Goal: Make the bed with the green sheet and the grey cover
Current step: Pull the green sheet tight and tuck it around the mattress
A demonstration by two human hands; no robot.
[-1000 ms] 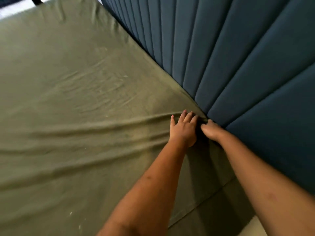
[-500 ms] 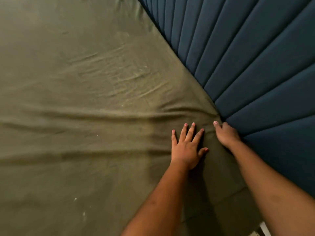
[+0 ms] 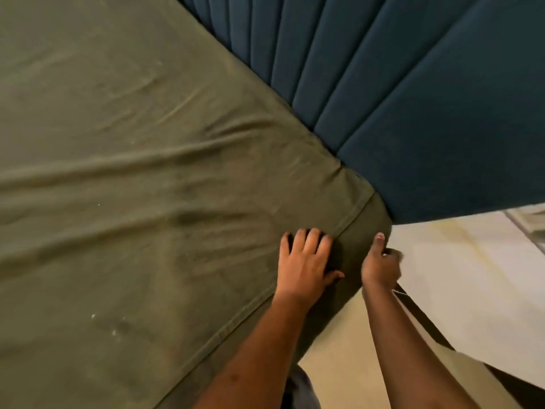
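The green sheet is spread over the mattress, with long wrinkles running toward the corner by the headboard. A seam runs along the mattress edge. My left hand rests palm down on the sheet's top, just inside the seam near the corner, with its fingertips pressing into the cloth. My right hand is at the side of that corner. Its thumb lies against the sheet's side and its fingers are curled round the cloth's edge. The grey cover is not in view.
A dark blue padded headboard with vertical channels stands against the bed's far side. Pale floor shows to the right of the corner. A dark strip crosses the floor beside my right forearm.
Both hands have come back from the gap at the headboard to the mattress corner. The view swung right, so the corner and the floor now show. The right hand now grips the sheet's side.
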